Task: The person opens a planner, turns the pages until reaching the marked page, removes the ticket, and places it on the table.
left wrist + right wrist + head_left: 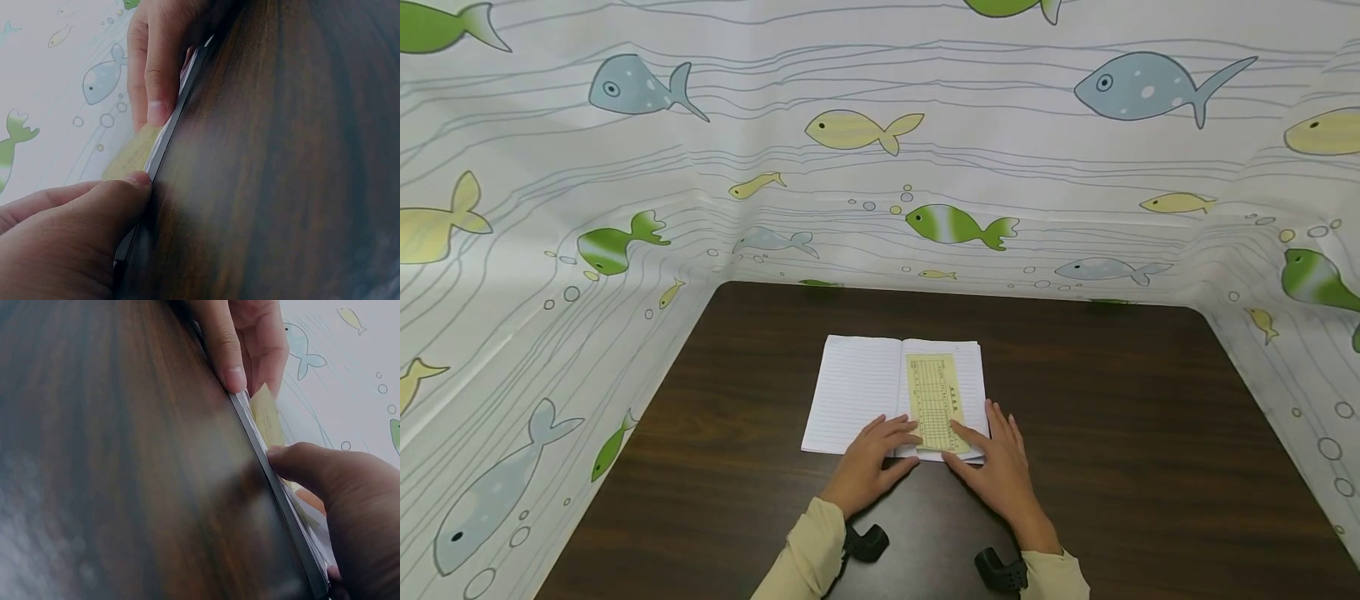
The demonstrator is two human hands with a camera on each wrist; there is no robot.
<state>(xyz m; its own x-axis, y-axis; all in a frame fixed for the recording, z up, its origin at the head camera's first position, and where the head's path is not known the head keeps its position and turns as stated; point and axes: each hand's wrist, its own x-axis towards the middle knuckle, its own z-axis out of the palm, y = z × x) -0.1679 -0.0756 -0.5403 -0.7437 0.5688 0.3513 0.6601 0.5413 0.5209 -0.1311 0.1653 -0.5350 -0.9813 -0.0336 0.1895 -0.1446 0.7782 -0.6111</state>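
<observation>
A lined notebook [859,387] lies spread flat on the table, its pages white. On its right page is a yellow printed slip [934,396] with a grid of lines. My left hand [872,460] rests over the notebook's lower middle, fingertips at the slip's lower left corner. On the other side, my right hand [1002,468] has its index fingertip on the slip's right edge and its other fingers along the page's right side. Both thumbs lie at the notebook's near edge; the right wrist view shows the right thumb [289,460] against that edge, beside the raised slip corner.
The dark wooden table [715,500] extends around the notebook on every side. A white fish-patterned sheet [850,75] rises behind the table and along its left and right. Black wrist devices [867,543] are strapped at both cuffs.
</observation>
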